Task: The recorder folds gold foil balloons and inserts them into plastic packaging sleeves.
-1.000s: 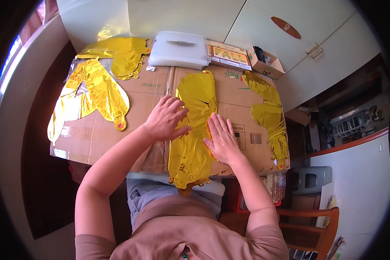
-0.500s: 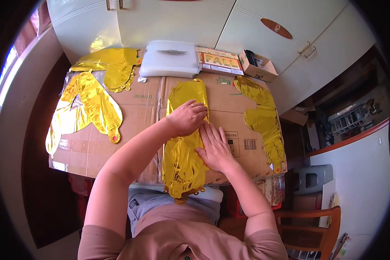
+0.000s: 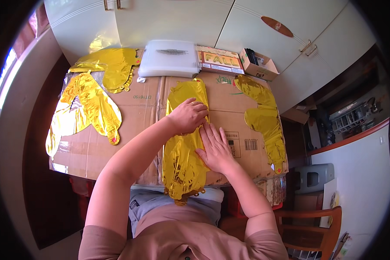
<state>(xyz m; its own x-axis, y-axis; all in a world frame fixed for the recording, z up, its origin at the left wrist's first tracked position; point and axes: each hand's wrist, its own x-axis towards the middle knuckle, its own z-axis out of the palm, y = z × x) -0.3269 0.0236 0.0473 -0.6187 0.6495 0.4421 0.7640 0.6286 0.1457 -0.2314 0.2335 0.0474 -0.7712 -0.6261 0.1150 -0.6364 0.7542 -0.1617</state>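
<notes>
We can't tell if our curled L fingers (image 3: 198,108), tips partly hidden, grip the gold foil (image 3: 184,156) beneath; our R fingers (image 3: 213,137) lie flat, slightly spread, by its edge. L's nearer R vs 1 sec ago.

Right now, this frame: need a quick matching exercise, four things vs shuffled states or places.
1. Left hand
2. Right hand
3. Plastic stack
4. Small cardboard box

A. Open-topped, black items inside
B. Fingers curled, over the middle gold foil balloon
C. Translucent white, dark patch on top
D. Fingers outstretched, at the balloon's right edge

Pairs: 1-B, 2-D, 3-C, 4-A
</notes>
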